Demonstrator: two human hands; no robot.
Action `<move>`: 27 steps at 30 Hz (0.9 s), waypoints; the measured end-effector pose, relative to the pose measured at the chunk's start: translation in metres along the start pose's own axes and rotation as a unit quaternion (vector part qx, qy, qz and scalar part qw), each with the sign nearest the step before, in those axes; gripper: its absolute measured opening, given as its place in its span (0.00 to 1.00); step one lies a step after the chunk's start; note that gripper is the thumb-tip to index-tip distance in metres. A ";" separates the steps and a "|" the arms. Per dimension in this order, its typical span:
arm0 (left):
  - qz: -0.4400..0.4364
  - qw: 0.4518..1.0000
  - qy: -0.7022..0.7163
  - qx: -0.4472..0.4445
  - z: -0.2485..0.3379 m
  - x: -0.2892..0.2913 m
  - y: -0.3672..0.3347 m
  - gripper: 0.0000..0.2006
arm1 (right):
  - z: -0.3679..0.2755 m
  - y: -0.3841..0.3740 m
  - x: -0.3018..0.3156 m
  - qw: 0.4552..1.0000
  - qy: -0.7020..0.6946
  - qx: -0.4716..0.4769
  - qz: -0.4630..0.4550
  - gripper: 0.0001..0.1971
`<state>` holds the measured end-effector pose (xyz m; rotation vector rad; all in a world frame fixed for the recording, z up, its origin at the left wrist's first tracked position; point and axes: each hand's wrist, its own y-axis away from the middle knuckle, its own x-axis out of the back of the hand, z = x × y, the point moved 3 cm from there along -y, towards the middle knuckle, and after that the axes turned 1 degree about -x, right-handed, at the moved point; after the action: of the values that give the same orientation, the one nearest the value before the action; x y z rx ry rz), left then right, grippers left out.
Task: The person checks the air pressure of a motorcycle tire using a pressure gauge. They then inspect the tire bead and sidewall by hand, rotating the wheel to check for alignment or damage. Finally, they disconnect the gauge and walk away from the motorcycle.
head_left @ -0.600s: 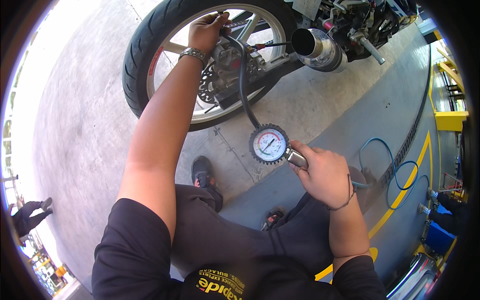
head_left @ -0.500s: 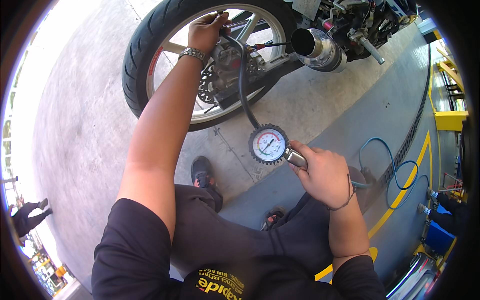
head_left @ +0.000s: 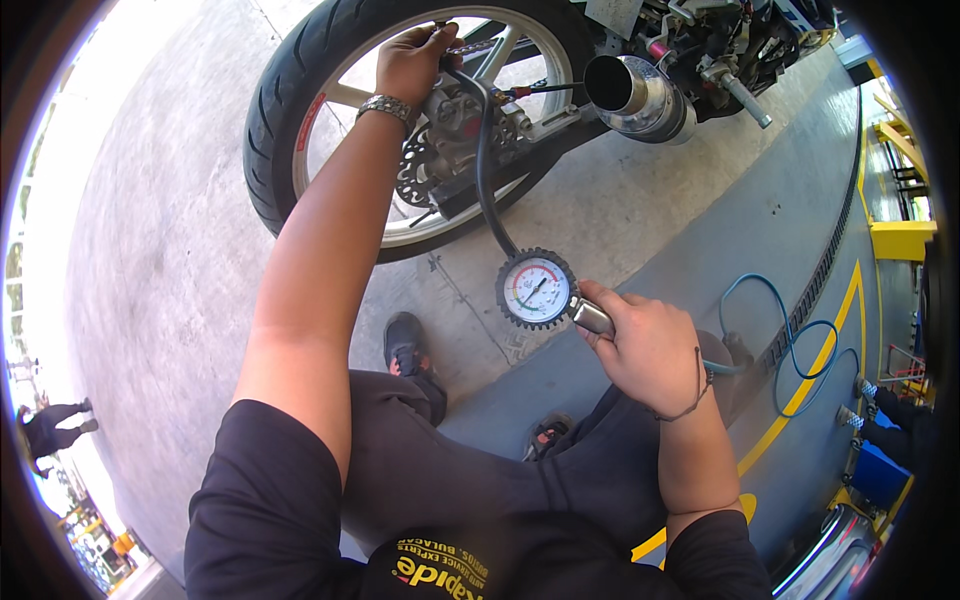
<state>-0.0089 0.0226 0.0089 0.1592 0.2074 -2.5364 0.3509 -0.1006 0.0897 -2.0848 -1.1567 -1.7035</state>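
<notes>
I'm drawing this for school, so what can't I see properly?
In the head view:
Black hose: tip hidden by the left grip.
Handle: mostly covered by the right grip.
Tire: top cut off by the picture's edge.
Gauge: tiny marks too small to read.

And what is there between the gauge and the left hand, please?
In the head view, a black hose runs from the gauge up to the left hand.
</notes>
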 end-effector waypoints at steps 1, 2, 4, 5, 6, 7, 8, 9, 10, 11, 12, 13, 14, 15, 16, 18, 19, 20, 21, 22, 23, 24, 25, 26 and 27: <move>0.001 1.000 -0.005 -0.002 0.000 0.000 0.000 0.10 | 0.000 0.000 0.000 1.000 -0.001 0.000 -0.001 0.20; 0.002 1.000 -0.009 -0.003 0.000 0.001 -0.001 0.10 | 0.000 -0.001 0.000 1.000 -0.001 0.001 -0.002 0.20; -0.014 0.999 -0.034 -0.006 -0.002 0.003 -0.002 0.14 | 0.000 -0.001 0.000 1.000 -0.003 0.001 -0.001 0.20; -0.023 0.999 -0.046 -0.007 -0.002 0.003 -0.003 0.15 | 0.000 -0.001 0.000 1.000 -0.004 0.001 -0.001 0.20; -0.022 0.999 -0.045 -0.008 -0.002 0.003 -0.003 0.15 | 0.000 0.000 0.000 1.000 -0.005 0.000 -0.002 0.20; -0.021 0.999 -0.044 -0.009 -0.002 0.003 -0.004 0.15 | 0.001 0.000 0.000 1.000 -0.006 -0.001 -0.002 0.19; -0.020 0.999 -0.042 -0.010 -0.003 0.002 -0.004 0.15 | 0.001 0.000 0.000 1.000 -0.006 -0.001 -0.002 0.19; -0.019 0.999 -0.041 -0.009 -0.002 0.002 -0.003 0.15 | 0.001 0.000 0.000 1.000 -0.006 -0.001 -0.001 0.19; -0.018 0.999 -0.040 -0.008 -0.002 0.002 -0.003 0.15 | 0.001 0.000 0.000 1.000 -0.005 0.000 -0.001 0.19; -0.018 0.999 -0.040 -0.007 -0.002 0.002 -0.003 0.15 | 0.001 0.000 0.000 1.000 -0.004 0.001 0.000 0.19; -0.012 0.999 -0.031 -0.008 -0.001 0.001 -0.003 0.14 | 0.001 0.000 0.000 1.000 -0.004 0.000 0.000 0.19; -0.006 1.000 -0.023 -0.008 -0.001 0.000 -0.003 0.12 | 0.001 0.001 0.000 1.000 -0.004 -0.001 0.000 0.19; 0.000 1.000 -0.014 -0.008 0.000 -0.001 -0.002 0.10 | 0.001 0.001 0.000 1.000 -0.004 -0.003 0.001 0.19; -0.007 1.000 -0.026 -0.007 -0.002 0.000 -0.003 0.12 | 0.001 0.001 0.000 1.000 -0.004 -0.001 0.003 0.19; -0.013 0.999 -0.039 -0.007 -0.002 0.003 -0.004 0.14 | 0.001 0.001 0.000 1.000 -0.004 0.001 0.006 0.19; -0.020 0.999 -0.046 -0.004 -0.003 0.004 -0.006 0.16 | 0.001 0.001 0.000 1.000 -0.004 0.002 0.007 0.19; -0.020 0.999 -0.040 -0.003 -0.004 0.004 -0.005 0.16 | 0.001 0.001 0.000 1.000 -0.004 0.002 0.005 0.19; -0.020 0.999 -0.035 -0.001 -0.004 0.003 -0.005 0.16 | 0.002 0.001 0.000 1.000 -0.005 0.001 0.004 0.19; -0.020 0.999 -0.036 0.000 -0.003 0.003 -0.005 0.16 | 0.002 0.001 -0.001 1.000 -0.003 0.005 0.012 0.19; -0.020 0.999 -0.036 0.001 -0.003 0.003 -0.005 0.16 | 0.004 0.000 -0.003 1.000 -0.001 0.010 0.020 0.18; -0.020 0.999 -0.037 0.002 -0.003 0.002 -0.005 0.16 | 0.005 0.000 -0.004 1.000 0.000 0.014 0.028 0.17; -0.020 0.999 -0.036 0.002 -0.002 0.002 -0.004 0.16 | 0.005 -0.002 -0.004 0.999 -0.019 0.008 0.028 0.17; -0.020 0.999 -0.036 0.001 -0.002 0.002 -0.004 0.16 | 0.006 -0.005 -0.003 0.999 -0.038 0.003 0.028 0.17; -0.021 0.999 -0.035 0.001 -0.002 0.002 -0.004 0.16 | 0.007 -0.006 -0.003 0.998 -0.057 -0.003 0.029 0.17; -0.020 0.999 -0.034 0.002 -0.002 0.002 -0.004 0.16 | 0.005 -0.007 -0.001 0.998 -0.054 0.003 0.040 0.17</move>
<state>-0.0129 0.0248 0.0071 0.0706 0.1814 -2.5770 0.3502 -0.0935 0.0848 -2.2112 -1.0916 -1.5678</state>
